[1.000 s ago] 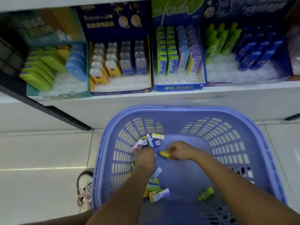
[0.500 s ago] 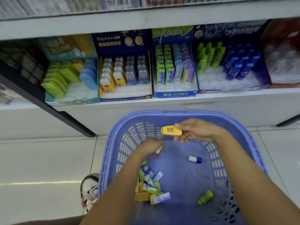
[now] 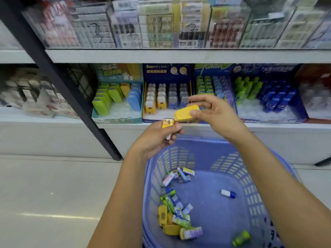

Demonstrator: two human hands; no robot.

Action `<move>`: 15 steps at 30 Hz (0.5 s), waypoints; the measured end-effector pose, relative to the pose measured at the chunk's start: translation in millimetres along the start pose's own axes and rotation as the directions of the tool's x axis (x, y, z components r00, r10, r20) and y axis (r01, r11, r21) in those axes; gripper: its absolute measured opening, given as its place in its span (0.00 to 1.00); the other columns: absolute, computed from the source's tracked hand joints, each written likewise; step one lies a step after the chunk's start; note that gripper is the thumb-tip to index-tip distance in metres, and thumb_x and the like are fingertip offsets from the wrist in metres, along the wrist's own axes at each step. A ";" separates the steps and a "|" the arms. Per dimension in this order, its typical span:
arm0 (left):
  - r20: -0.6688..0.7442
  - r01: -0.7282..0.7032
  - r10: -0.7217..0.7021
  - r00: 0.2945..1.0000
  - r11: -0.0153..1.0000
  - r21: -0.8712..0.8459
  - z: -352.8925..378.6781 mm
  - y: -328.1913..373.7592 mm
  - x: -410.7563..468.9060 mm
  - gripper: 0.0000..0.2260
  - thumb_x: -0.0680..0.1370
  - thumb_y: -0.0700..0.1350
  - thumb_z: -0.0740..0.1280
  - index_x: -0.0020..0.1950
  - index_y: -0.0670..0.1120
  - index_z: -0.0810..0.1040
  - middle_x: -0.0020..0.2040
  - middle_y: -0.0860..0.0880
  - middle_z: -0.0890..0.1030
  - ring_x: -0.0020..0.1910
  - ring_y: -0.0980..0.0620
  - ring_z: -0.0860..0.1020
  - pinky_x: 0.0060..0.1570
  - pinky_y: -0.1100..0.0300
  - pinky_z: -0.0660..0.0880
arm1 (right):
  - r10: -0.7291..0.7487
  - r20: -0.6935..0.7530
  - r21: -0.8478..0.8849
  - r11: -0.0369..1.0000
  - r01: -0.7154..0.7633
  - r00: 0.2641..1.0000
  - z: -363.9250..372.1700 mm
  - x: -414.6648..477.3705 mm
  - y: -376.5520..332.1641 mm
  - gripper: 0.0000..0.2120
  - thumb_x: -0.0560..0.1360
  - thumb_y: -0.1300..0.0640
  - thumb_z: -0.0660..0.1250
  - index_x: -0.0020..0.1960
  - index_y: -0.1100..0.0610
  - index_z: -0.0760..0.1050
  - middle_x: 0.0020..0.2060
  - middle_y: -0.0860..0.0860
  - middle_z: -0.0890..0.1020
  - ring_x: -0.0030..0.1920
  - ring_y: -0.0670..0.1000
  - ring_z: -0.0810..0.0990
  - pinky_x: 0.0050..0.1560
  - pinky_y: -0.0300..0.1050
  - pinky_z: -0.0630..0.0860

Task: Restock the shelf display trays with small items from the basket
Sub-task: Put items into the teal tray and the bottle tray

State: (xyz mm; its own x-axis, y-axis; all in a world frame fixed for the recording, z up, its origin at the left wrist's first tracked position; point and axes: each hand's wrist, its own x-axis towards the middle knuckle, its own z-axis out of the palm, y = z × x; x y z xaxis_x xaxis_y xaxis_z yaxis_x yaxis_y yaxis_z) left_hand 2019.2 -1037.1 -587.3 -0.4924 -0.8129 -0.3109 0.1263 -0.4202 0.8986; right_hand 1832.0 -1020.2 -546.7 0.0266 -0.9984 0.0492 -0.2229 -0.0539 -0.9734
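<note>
My right hand (image 3: 215, 116) pinches a yellow case (image 3: 186, 114); at its eight o'clock, my left hand (image 3: 157, 139) curls its fingers round a smaller yellow box (image 3: 168, 123), above the basket (image 3: 206, 149).

- "Gaspard et Lisa" is printed in pale letters on the header card of the dark blue display tray (image 3: 166, 68) (the one holding bear-faced items).
- The green-and-blue tray (image 3: 211, 68) next to it on the right carries a script word, apparently "Kada", its top cut off by the shelf.
- The teal tray (image 3: 114, 72) has Chinese characters on its header and front lip, too blurred to read.
</note>
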 end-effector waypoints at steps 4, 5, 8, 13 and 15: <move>-0.211 -0.050 0.084 0.974 0.986 0.160 -20.3 17.6 -9.7 0.07 0.78 0.48 0.66 0.43 0.47 0.76 0.30 0.53 0.78 0.28 0.56 0.72 0.27 0.67 0.71 | -0.045 -0.217 -0.029 0.999 0.040 0.975 33.4 27.4 -19.2 0.14 0.69 0.62 0.74 0.54 0.56 0.77 0.44 0.52 0.81 0.40 0.47 0.81 0.42 0.38 0.80; -0.297 -0.056 0.100 0.950 0.986 0.155 -27.3 22.3 -11.6 0.10 0.78 0.51 0.65 0.42 0.47 0.76 0.29 0.53 0.77 0.28 0.56 0.72 0.26 0.66 0.71 | -0.089 -0.218 -0.088 0.994 0.071 0.972 42.6 36.5 -24.7 0.14 0.70 0.62 0.73 0.55 0.56 0.78 0.44 0.53 0.81 0.42 0.47 0.81 0.44 0.39 0.80; -0.523 -0.120 0.112 0.845 0.993 0.019 -50.3 35.4 -17.9 0.14 0.80 0.54 0.60 0.42 0.45 0.76 0.29 0.50 0.76 0.24 0.55 0.72 0.24 0.65 0.68 | -0.212 -0.131 -0.278 0.946 0.169 0.968 75.0 69.0 -41.5 0.17 0.72 0.61 0.70 0.60 0.56 0.78 0.50 0.53 0.83 0.48 0.50 0.81 0.51 0.44 0.78; -0.536 -0.329 0.076 0.841 0.858 -0.395 -83.9 53.1 -35.1 0.13 0.81 0.48 0.57 0.42 0.45 0.74 0.29 0.50 0.76 0.26 0.55 0.72 0.24 0.68 0.67 | -0.247 0.018 -0.452 0.862 0.229 0.969 132.3 129.2 -52.8 0.14 0.72 0.62 0.70 0.57 0.58 0.77 0.49 0.53 0.81 0.48 0.49 0.76 0.48 0.41 0.72; -0.550 -0.372 0.107 0.828 0.838 -0.398 -95.6 56.1 -38.9 0.13 0.82 0.49 0.56 0.44 0.45 0.75 0.31 0.50 0.77 0.28 0.54 0.73 0.25 0.68 0.68 | -0.162 0.098 -0.523 0.831 0.189 0.982 146.9 148.6 -52.7 0.14 0.71 0.64 0.70 0.56 0.58 0.77 0.48 0.54 0.80 0.48 0.51 0.76 0.48 0.40 0.72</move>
State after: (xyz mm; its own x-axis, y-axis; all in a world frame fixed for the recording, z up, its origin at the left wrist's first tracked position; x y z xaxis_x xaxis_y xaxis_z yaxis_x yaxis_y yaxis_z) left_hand 2127.7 -1067.6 -554.4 0.0790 -0.9400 -0.3319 0.6320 -0.2102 0.7459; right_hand 1990.8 -1163.6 -521.0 0.1579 -0.9702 0.1837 -0.6901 -0.2415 -0.6822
